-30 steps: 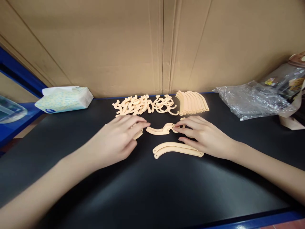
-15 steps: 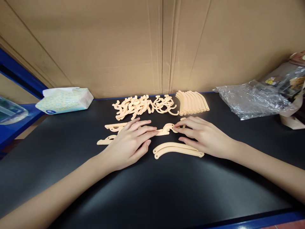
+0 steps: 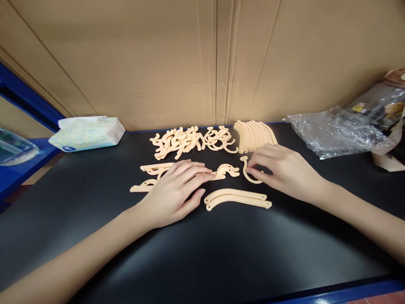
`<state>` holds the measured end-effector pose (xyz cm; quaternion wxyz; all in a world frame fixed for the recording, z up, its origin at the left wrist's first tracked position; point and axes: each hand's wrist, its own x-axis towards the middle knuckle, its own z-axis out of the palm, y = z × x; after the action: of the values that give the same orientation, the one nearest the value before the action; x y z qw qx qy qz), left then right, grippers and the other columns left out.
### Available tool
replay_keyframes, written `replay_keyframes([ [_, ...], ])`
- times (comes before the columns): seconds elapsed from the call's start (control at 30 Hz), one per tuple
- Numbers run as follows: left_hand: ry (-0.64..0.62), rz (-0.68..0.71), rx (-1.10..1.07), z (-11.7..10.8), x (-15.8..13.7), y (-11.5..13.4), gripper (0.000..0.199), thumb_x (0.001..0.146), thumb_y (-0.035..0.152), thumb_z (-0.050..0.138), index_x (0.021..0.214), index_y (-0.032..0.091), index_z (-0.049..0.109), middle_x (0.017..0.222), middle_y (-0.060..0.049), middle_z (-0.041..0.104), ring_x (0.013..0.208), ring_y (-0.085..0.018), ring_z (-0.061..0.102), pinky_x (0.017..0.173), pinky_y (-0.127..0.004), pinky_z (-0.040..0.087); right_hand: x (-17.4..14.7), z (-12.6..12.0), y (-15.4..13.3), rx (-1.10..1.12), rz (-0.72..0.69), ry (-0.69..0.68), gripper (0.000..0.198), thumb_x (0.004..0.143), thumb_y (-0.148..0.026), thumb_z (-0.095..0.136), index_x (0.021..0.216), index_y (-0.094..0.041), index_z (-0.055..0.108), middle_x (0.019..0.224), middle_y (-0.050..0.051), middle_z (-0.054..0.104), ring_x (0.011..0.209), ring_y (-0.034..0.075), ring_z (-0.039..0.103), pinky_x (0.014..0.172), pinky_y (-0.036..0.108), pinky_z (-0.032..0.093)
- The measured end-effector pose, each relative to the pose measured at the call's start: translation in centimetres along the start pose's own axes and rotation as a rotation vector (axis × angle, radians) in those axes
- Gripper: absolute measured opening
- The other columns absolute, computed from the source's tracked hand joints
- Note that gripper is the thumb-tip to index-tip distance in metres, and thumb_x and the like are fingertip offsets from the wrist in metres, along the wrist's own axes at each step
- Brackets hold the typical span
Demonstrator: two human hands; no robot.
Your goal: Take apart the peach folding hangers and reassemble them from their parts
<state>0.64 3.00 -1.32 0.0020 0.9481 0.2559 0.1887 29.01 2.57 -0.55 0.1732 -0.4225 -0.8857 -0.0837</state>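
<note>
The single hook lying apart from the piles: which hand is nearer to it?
Right. The right hand has its fingertips at the hook; the left hand is farther, to the left, its fingertips at the wavy part.

Bare left hand [image 3: 175, 192] and bare right hand [image 3: 283, 169]
Uncovered too are both slim forearms [image 3: 104, 248], tapered toward narrow wrists [image 3: 144, 215]; slender fingers [image 3: 198, 180] are seen.

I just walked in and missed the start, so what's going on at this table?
Over a black table, a person's left hand, fingers outstretched, covers one end of a notched beige piece. Their right hand has its fingers at a beige hook; whether they grip it is unclear. Two long curved pieces lie nearer the person, and more beige parts sit in groups behind.
</note>
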Motion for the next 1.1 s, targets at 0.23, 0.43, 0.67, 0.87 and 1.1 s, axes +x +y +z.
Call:
replay_keyframes([
  [0.23, 0.046, 0.041, -0.003, 0.0, 0.0, 0.2, 0.025, 0.092, 0.015, 0.046, 0.113, 0.018, 0.060, 0.114, -0.006, 0.065, 0.111, -0.019, 0.054, 0.094, -0.033, 0.042, -0.1, 0.4, 0.3, -0.021, 0.092, -0.155, 0.024, 0.091, -0.033, 0.054, 0.071, -0.020, 0.052, 0.074, 0.000, 0.060, 0.071, 0.016, 0.056, 0.066, 0.031, 0.042],
  [0.43, 0.058, 0.053, 0.006, 0.2, -0.1, 0.1, 0.023, 0.093, 0.014, 0.046, 0.109, 0.019, 0.062, 0.112, -0.006, 0.067, 0.110, -0.020, 0.055, 0.093, -0.034, 0.044, -0.1, -0.1, 0.6, 0.003, 0.117, -0.182, 0.018, 0.087, -0.035, 0.058, 0.078, -0.020, 0.055, 0.075, -0.001, 0.062, 0.073, 0.017, 0.059, 0.074, 0.035, 0.044],
  [0.67, 0.086, 0.078, -0.007, 0.0, -0.1, 0.1, 0.022, 0.091, 0.012, 0.048, 0.104, 0.017, 0.065, 0.108, -0.006, 0.068, 0.108, -0.020, 0.057, 0.091, -0.034, 0.045, -0.4, 0.5, 1.8, -0.112, -0.097, -0.074, 0.025, 0.092, -0.014, 0.048, 0.111, -0.017, 0.063, 0.096, 0.006, 0.066, 0.090, 0.020, 0.062, 0.079, 0.034, 0.043],
  [0.87, 0.121, 0.118, -0.022, 0.1, 0.0, 0.1, 0.020, 0.090, 0.010, 0.050, 0.101, 0.015, 0.066, 0.104, -0.007, 0.068, 0.104, -0.020, 0.058, 0.088, -0.033, 0.045, -0.3, 0.4, 2.1, -0.272, -0.198, -0.077, 0.022, 0.091, -0.012, 0.047, 0.094, -0.014, 0.069, 0.086, 0.008, 0.062, 0.076, 0.020, 0.056, 0.072, 0.032, 0.041],
  [1.1, 0.128, 0.130, -0.017, 0.1, 0.0, 0.2, 0.019, 0.089, 0.009, 0.051, 0.100, 0.013, 0.067, 0.103, -0.007, 0.069, 0.104, -0.021, 0.058, 0.088, -0.033, 0.045, -0.2, -0.1, 1.6, -0.377, -0.283, -0.123, 0.026, 0.085, -0.003, 0.050, 0.098, -0.014, 0.069, 0.083, 0.007, 0.059, 0.075, 0.021, 0.051, 0.070, 0.033, 0.036],
])
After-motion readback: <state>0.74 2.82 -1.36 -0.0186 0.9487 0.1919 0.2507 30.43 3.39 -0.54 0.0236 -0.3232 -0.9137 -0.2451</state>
